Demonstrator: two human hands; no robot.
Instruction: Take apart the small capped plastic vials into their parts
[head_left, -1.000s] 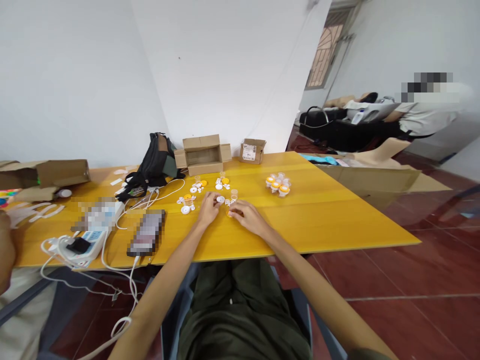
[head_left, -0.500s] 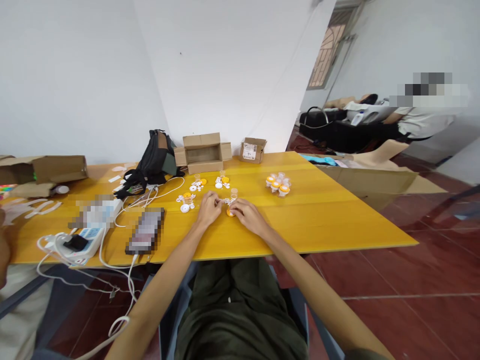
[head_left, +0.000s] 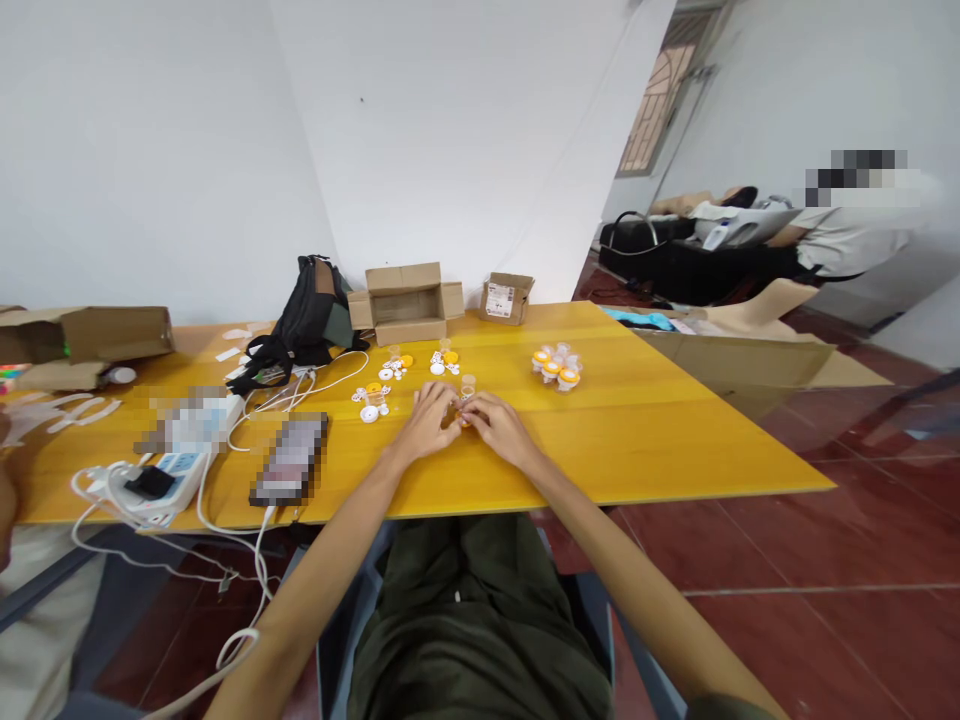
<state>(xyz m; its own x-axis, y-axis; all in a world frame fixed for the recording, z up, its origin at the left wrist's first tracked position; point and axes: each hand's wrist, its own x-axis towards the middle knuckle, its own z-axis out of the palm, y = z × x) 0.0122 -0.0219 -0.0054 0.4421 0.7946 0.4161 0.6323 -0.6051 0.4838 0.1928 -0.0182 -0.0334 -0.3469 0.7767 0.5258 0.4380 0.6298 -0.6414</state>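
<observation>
Bringing the left hand [head_left: 433,418] across to the right hand [head_left: 499,428], the person closes the gap I see between them half a second earlier. Fingertips now meet at a yellow cap [head_left: 466,422]. Landmark for positions: the open box [head_left: 412,333]. The cap lies on the person's side of the box, slightly to its right; a clear cup [head_left: 469,386] stands between the two.

Change: one second back, a white disc shows at the left fingers, apart from the cap; now it is out of sight. My reading: both hands work on a single piece.

Left hand: fingers bent, thumb reaching toward the other hand; grip, if any, hidden, cannot tell. Right hand: thumb and forefinger drawn into a pinch, apparently on the cap.

Cap: only a sliver shows, orange-yellow, low over the table [head_left: 637,440]. Fingers cover its top, so contents cannot be told.

Nearby: two part sets just in front of the box, one leftward [head_left: 385,374], one rightward [head_left: 437,369]; a third set [head_left: 369,413] nearer the person, left of the box. Well right of the box, a cluster [head_left: 553,370]: yellow rims, clear cups, packed close together.
</observation>
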